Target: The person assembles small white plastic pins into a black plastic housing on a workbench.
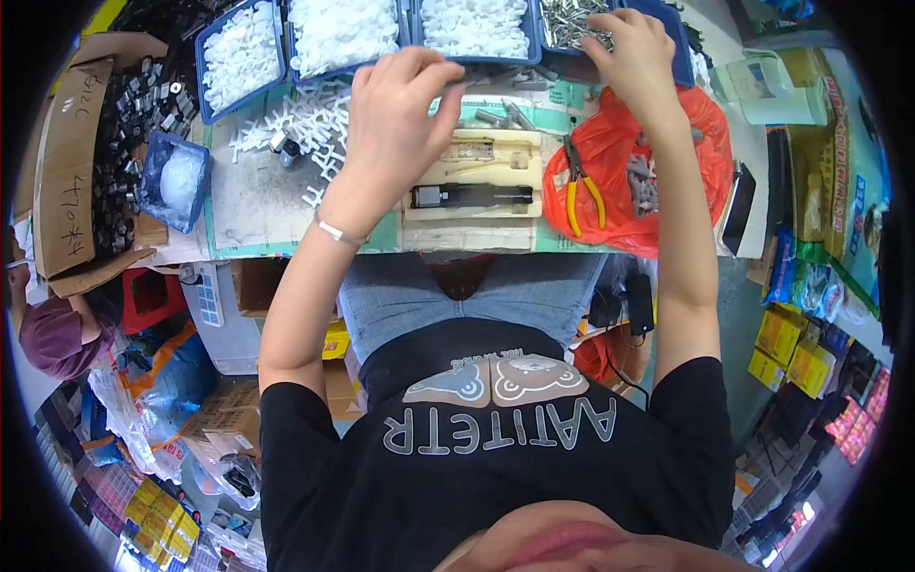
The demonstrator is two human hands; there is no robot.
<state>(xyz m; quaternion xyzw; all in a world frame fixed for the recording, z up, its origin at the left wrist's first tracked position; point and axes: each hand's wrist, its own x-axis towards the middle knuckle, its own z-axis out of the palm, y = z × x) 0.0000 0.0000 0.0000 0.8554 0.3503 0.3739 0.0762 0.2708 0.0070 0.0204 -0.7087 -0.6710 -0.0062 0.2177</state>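
Note:
My left hand (pixel 396 119) is raised over the bench with its fingers curled into a pinch. What lies between the fingertips, if anything, is too small to make out. My right hand (pixel 637 62) reaches into a blue tray of small shiny metal parts (pixel 564 21), thumb and forefinger apart over them. Between my arms lies a cream-coloured block fixture (pixel 519 229) with a black cylindrical piece (pixel 481 196) lying across it. Several grey cylindrical parts (pixel 505 116) are just behind the fixture. Yellow-handled pliers (pixel 583 195) rest on a red plastic bag (pixel 620 234) holding small grey parts.
Blue trays of white plastic pieces (pixel 343 33) line the back. White branched pieces (pixel 295 129) lie scattered left of my left hand. Further left are a small blue basket (pixel 174 183) and a cardboard box (pixel 69 181) beside black-and-silver parts. Another person's purple sleeve (pixel 59 338) shows at far left.

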